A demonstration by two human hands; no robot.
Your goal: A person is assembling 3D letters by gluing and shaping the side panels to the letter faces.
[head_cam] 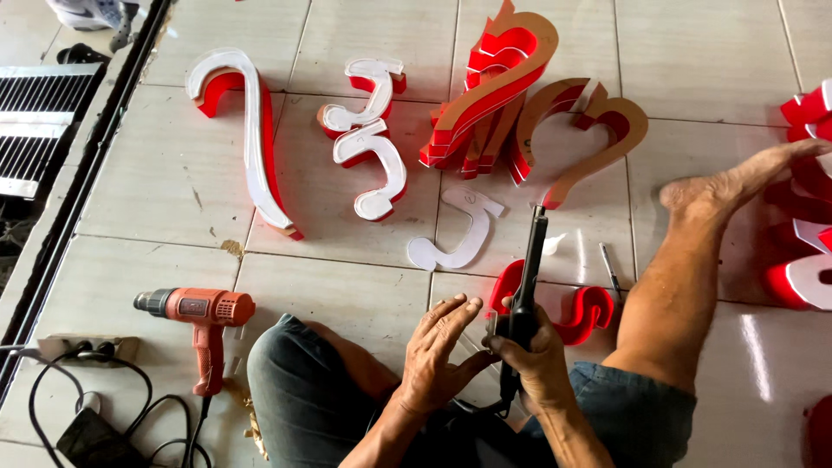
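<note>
My right hand [537, 360] grips a long black tool [529, 277] that points away from me, its tip near the brown-backed red shapes. My left hand [438, 351] rests beside it with fingers extended, touching the tool's lower end. Under the tool lies a red curved channel letter [585, 316] on the tiled floor. A flat white cut-out shape [459, 230] lies just beyond my hands. I sit on the floor, left knee bent, right leg and bare foot [719, 191] stretched out to the right.
An orange heat gun [204, 321] stands at the left with a power strip [82, 348] and black cables. Red-and-white channel letters [251, 139] [373, 134] and stacked brown-backed red shapes [503, 87] lie ahead. More red letters [810, 199] sit at the right edge. A small pen-like tool [610, 270] lies by my leg.
</note>
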